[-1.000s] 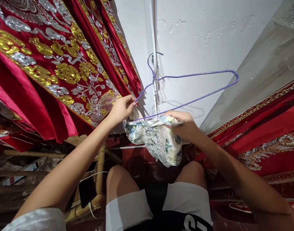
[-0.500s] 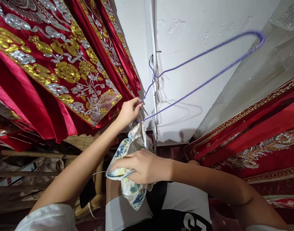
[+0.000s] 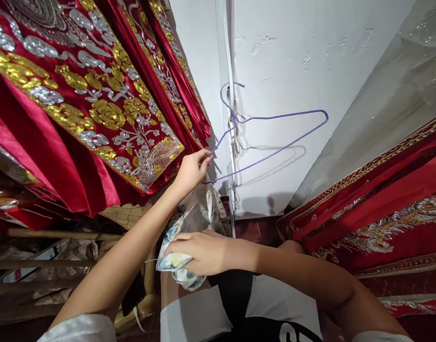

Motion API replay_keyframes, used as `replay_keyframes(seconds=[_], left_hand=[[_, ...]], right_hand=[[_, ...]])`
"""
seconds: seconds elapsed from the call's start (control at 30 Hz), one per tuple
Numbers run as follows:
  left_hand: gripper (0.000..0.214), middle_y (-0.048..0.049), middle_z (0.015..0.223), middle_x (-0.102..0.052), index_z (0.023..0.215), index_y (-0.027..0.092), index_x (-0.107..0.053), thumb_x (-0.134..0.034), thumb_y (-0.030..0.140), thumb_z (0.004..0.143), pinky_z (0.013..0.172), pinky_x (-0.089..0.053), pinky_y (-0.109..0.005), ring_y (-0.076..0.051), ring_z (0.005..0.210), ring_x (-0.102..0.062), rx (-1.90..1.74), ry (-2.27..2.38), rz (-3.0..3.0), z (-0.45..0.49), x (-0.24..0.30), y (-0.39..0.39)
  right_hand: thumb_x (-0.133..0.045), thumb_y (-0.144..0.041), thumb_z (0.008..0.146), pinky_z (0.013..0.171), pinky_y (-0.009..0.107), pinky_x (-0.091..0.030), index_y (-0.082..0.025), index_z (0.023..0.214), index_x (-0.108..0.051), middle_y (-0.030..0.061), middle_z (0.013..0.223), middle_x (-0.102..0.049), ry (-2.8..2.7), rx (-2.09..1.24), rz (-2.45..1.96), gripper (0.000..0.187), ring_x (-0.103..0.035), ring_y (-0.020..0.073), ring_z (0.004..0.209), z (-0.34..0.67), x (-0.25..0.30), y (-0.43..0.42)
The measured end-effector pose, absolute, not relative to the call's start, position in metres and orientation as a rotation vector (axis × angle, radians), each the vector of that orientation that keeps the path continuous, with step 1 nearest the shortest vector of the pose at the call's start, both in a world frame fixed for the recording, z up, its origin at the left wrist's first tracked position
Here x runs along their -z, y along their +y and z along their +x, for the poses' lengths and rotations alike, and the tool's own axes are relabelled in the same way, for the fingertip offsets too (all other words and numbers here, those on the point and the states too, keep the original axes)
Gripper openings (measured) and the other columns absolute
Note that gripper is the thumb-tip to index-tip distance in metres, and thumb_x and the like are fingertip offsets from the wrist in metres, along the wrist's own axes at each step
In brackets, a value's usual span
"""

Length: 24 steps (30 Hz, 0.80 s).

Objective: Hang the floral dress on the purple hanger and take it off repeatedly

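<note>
Floral garment (image 3: pixel 188 279) — one, crumpled, white, blue and yellow — bunches in the right hand's grip (image 3: pixel 203 251); the left hand (image 3: pixel 192 172) pinches one purple hanger (image 3: pixel 289 115).

One bare left hand (image 3: pixel 192 173), one bare right hand (image 3: pixel 203 251), one purple wire hanger (image 3: pixel 289 115), one floral cloth (image 3: pixel 177 260), one pale phone-like device (image 3: pixel 20 274), one dark phone-like device (image 3: pixel 133 299), one pair of shorts (image 3: pixel 192 316), at least two red embroidered garments (image 3: pixel 132 114)

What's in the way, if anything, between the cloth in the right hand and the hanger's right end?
Nothing visible. The right hand holds the floral cloth low; no object crosses the gap to the right end of the purple hanger. The left hand pinches its left side, off that line.
</note>
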<state>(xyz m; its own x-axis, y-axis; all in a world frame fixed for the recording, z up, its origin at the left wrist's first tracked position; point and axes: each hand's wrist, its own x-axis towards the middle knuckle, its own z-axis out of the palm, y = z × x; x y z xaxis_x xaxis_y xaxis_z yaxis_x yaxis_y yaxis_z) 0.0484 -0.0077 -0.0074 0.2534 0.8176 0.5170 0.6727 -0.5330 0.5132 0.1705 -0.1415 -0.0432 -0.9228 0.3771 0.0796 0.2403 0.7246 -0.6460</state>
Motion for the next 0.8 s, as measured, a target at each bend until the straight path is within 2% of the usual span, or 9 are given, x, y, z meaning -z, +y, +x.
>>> replay_keyframes(seconds=[0.13,0.27,0.33,0.4,0.47,0.57,0.67,0.73,0.8], left_hand=[[0.026,-0.0072,0.085,-0.074,0.098,0.016,-0.069,-0.048,0.03,0.093,0.077,-0.049,-0.03,-0.021,0.077,-0.067,-1.036,1.449,2.427,0.031,-0.005,-0.005],[0.03,-0.0093,0.086,-0.074,0.102,0.016,-0.069,-0.046,0.032,0.093,0.072,-0.046,-0.031,-0.022,0.071,-0.064,-0.891,1.576,2.528,0.013,-0.024,-0.003],[0.03,-0.0103,0.088,-0.074,0.103,0.016,-0.069,-0.045,0.03,0.092,0.071,-0.045,-0.031,-0.022,0.072,-0.064,-0.842,1.614,2.562,0.009,-0.031,-0.004],[0.028,-0.0102,0.088,-0.074,0.1,0.018,-0.068,-0.044,0.028,0.09,0.07,-0.044,-0.031,-0.023,0.073,-0.064,-0.781,1.596,2.587,0.01,-0.036,-0.004],[0.024,-0.0093,0.082,-0.071,0.093,0.019,-0.067,-0.045,0.028,0.088,0.069,-0.044,-0.032,-0.023,0.071,-0.061,-0.75,1.573,2.586,0.014,-0.035,-0.004],[0.019,-0.0084,0.08,-0.067,0.083,0.021,-0.064,-0.049,0.032,0.088,0.073,-0.045,-0.033,-0.024,0.073,-0.059,-0.91,1.547,2.509,0.016,-0.027,0.0],[0.025,-0.0067,0.083,-0.066,0.078,0.02,-0.063,-0.056,0.042,0.087,0.079,-0.047,-0.032,-0.023,0.082,-0.06,-1.186,1.448,2.261,0.009,-0.018,0.005],[0.027,-0.0046,0.079,-0.065,0.076,0.019,-0.064,-0.063,0.046,0.082,0.073,-0.047,-0.03,-0.02,0.077,-0.059,-1.323,1.354,1.974,0.002,-0.015,0.006],[0.023,-0.0043,0.077,-0.066,0.078,0.018,-0.067,-0.068,0.041,0.075,0.064,-0.046,-0.027,-0.018,0.07,-0.059,-1.373,1.232,1.67,-0.006,-0.016,0.005]], right_hand=[[-0.054,-0.004,0.077,0.094,0.03,-0.053,-0.02,0.122,-0.067,0.007,0.12,-0.071,-2.38,-0.871,-0.447,0.049,-0.068,0.0205,0.108,0.218,0.024,-0.128],[-0.06,-0.009,0.077,0.086,0.037,-0.056,-0.02,0.099,-0.074,0.0061,0.101,-0.073,-1.929,-0.388,-0.735,0.029,-0.069,0.0227,0.096,0.294,0.0,-0.088],[-0.068,-0.015,0.075,0.09,0.042,-0.055,-0.022,0.097,-0.075,0.0076,0.106,-0.07,-1.618,-0.094,-0.984,0.024,-0.067,0.0258,0.103,0.336,-0.011,-0.062],[-0.077,-0.02,0.069,0.089,0.042,-0.056,-0.021,0.102,-0.076,0.0096,0.112,-0.068,-1.425,-0.01,-1.158,0.032,-0.066,0.028,0.107,0.374,-0.021,-0.037],[-0.082,-0.026,0.066,0.079,0.04,-0.057,-0.018,0.092,-0.076,0.0094,0.099,-0.07,-1.386,-0.198,-1.268,0.028,-0.068,0.0269,0.094,0.404,-0.026,-0.018],[-0.087,-0.035,0.063,0.068,0.038,-0.056,-0.014,0.079,-0.076,0.0084,0.079,-0.073,-1.452,-0.729,-1.268,0.029,-0.068,0.0228,0.074,0.425,-0.029,-0.005],[-0.093,-0.036,0.055,0.074,0.039,-0.06,-0.014,0.087,-0.079,0.0097,0.084,-0.077,-1.531,-1.092,-1.128,0.04,-0.073,0.0248,0.081,0.424,-0.033,-0.008],[-0.095,-0.032,0.054,0.079,0.041,-0.061,-0.016,0.087,-0.079,0.0081,0.086,-0.079,-1.533,-1.177,-1.064,0.04,-0.075,0.0269,0.087,0.418,-0.04,-0.014],[-0.095,-0.025,0.055,0.08,0.042,-0.063,-0.016,0.082,-0.078,0.0071,0.082,-0.079,-1.51,-1.218,-1.058,0.033,-0.076,0.0286,0.089,0.413,-0.05,-0.017]])
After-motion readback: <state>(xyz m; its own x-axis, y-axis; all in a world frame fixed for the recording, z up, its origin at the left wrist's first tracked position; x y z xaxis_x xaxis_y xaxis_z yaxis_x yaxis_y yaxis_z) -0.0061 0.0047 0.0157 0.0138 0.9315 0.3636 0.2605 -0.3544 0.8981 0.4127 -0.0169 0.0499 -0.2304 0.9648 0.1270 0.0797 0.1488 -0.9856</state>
